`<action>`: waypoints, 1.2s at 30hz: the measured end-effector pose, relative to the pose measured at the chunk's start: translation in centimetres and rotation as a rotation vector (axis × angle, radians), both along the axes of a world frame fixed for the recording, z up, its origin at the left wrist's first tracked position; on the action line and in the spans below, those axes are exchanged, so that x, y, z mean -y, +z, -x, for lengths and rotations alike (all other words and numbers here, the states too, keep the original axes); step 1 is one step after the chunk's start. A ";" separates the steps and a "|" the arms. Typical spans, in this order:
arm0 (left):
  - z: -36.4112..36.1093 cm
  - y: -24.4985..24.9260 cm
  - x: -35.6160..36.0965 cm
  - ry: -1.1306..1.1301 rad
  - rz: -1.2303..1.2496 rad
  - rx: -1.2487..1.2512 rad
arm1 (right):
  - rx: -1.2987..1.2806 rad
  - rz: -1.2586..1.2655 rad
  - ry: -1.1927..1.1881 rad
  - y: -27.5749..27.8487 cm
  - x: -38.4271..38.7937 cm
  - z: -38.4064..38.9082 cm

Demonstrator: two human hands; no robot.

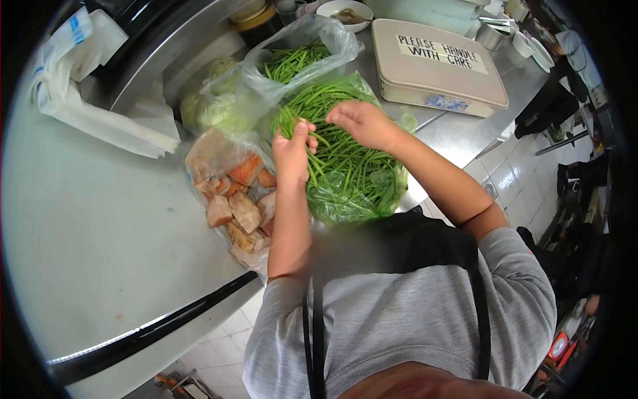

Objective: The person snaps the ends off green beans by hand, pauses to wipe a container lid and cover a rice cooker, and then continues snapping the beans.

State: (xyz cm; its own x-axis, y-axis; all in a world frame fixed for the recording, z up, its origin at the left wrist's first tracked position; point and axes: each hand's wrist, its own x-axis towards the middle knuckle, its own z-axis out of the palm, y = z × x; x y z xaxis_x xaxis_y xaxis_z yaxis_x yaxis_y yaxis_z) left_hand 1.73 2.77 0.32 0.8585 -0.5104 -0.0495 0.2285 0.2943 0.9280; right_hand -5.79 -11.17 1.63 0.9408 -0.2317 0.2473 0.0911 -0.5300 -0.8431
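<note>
My left hand (293, 151) is closed around a few green beans (287, 121), whose ends stick out on both sides of the fingers. To its right, my right hand (359, 123) hovers over the large heap of green beans (352, 163) in an open green plastic bag (355, 203). Its fingers are pinched together, and anything between them is too small to make out. Behind my left hand stands a clear bag (325, 36) with more green beans inside. Chunks of meat (244, 211) lie in a clear bag at the left.
A beige box (438, 66) with a lettered label sits at the back right. Behind are a white bowl (345, 14) and a metal pot (490, 36). Bagged cabbage (216, 110) is at the left, near a white cloth (100, 113). Another person (571, 86) is partly visible far right.
</note>
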 end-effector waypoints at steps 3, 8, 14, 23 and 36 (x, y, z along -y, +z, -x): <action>-0.1 0.1 0.0 0.064 0.080 0.012 | -0.165 0.001 0.065 -1.8 -0.4 0.4; 0.0 0.3 -0.1 0.083 0.173 -0.082 | -0.060 0.121 -0.032 -1.2 -1.4 0.6; -0.6 -0.3 -0.7 -0.038 0.044 -0.066 | 0.237 0.468 0.386 -1.1 -2.5 0.5; -1.6 0.1 -1.5 0.124 0.095 -0.061 | -0.024 0.772 0.385 -2.3 -4.4 0.0; -1.5 0.1 -1.8 0.146 0.110 -0.130 | 0.013 -0.181 -0.043 -4.5 -0.3 -1.0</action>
State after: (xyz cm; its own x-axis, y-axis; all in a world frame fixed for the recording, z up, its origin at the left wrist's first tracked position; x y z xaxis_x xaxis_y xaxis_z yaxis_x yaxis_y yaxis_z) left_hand 3.20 4.54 0.47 0.9138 -0.3893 -0.1160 0.2919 0.4307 0.8540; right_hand -4.75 -10.91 -2.83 0.9259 -0.3140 0.2102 0.0833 -0.3730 -0.9241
